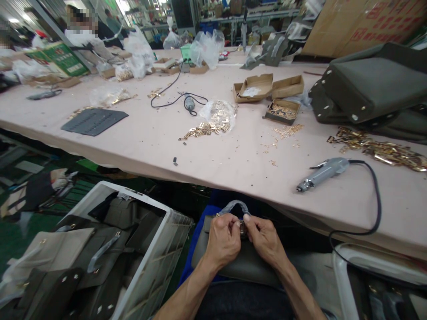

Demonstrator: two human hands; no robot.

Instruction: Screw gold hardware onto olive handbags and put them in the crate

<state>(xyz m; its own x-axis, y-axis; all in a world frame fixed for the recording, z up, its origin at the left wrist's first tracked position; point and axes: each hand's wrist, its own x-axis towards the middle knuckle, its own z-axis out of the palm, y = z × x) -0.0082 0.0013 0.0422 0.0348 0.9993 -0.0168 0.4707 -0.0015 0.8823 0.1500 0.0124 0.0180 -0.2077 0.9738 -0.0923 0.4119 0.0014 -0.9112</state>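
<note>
An olive-grey handbag (247, 269) lies across my lap, its handle (235, 205) wrapped in clear plastic and arched up at the far side. My left hand (224, 238) is closed at the bag's upper edge, fingers curled in a pinch. My right hand (264, 238) is closed just to the right, thumb pointing toward the handle's base. Between them a small metal clasp (242, 227) shows, and the fingers of both hands press around it. Exactly what each fingertip grips is partly hidden. Blue cloth (191, 262) shows beneath the bag.
A grey electric screwdriver (322, 173) lies near the table's front edge, its cord hanging down. Gold metal pieces (208, 129), small cardboard boxes (282, 111) and stacked bags (373, 84) sit on the table (213, 169). A white crate (150, 249) of bags stands left.
</note>
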